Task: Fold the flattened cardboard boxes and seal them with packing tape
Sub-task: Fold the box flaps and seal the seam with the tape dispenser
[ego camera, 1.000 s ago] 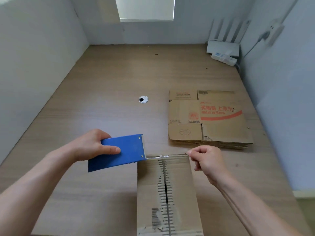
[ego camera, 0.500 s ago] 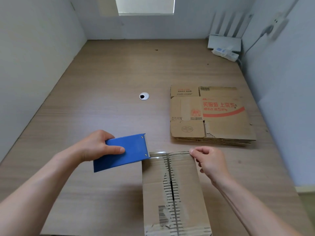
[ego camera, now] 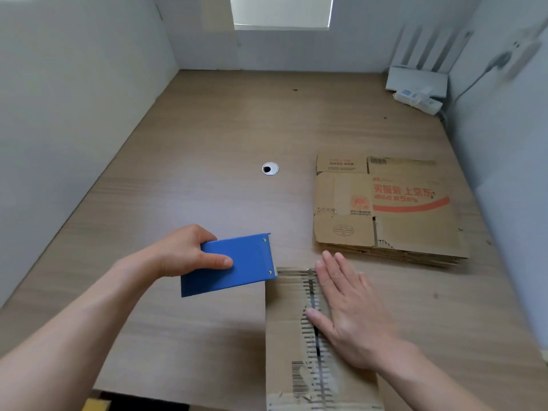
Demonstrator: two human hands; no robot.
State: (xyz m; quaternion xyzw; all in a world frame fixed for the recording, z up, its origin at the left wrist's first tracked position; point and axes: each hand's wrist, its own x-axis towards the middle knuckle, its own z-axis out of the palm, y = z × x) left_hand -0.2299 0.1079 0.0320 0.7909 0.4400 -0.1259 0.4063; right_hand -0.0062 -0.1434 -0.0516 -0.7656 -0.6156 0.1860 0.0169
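Note:
A folded cardboard box (ego camera: 289, 336) stands at the near edge of the wooden table, its top flaps meeting along a taped seam. My left hand (ego camera: 186, 252) grips a blue tape dispenser (ego camera: 237, 264) held at the box's far left corner. A strip of clear tape (ego camera: 292, 272) runs from the dispenser across the far edge of the box top. My right hand (ego camera: 348, 310) lies flat with straight fingers on the right side of the box top, pressing beside the seam.
A stack of flattened cardboard boxes (ego camera: 388, 209) with red print lies to the right. A round cable hole (ego camera: 270, 168) sits mid-table. A white router (ego camera: 416, 81) and power strip (ego camera: 418, 100) occupy the back right corner. Grey walls enclose three sides.
My right hand let go of the tape end at the box's far right corner and now lies flat on the box top. My left hand still holds the dispenser at the far left corner.

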